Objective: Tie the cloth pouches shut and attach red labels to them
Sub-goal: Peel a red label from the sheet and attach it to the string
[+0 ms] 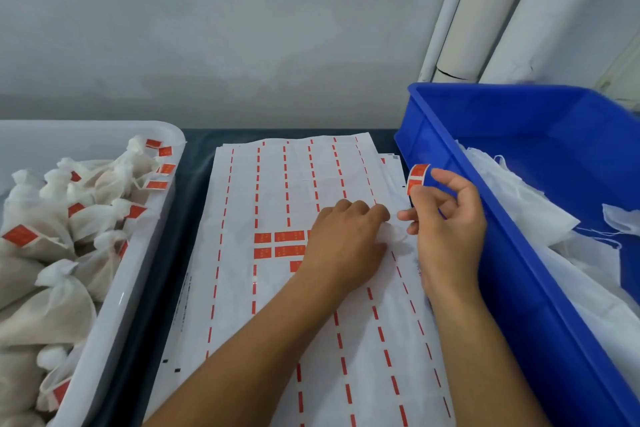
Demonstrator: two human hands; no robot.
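right hand (446, 218) pinched a curled red label (417, 177), right of centre | left hand (346, 239) held pouch neck (396, 234) on sheet (311, 184) | risk: label could stick to itself or fingers

The left hand (346, 239) hides several red labels (289, 236) on the sheet (311, 322).

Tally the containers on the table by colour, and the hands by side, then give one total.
White tub holding tied, labelled pouches: 1
Blue crate holding white cloth: 1
Left hand resting on the label sheet: 1
Right hand, red label in its grip: 1
Total: 4
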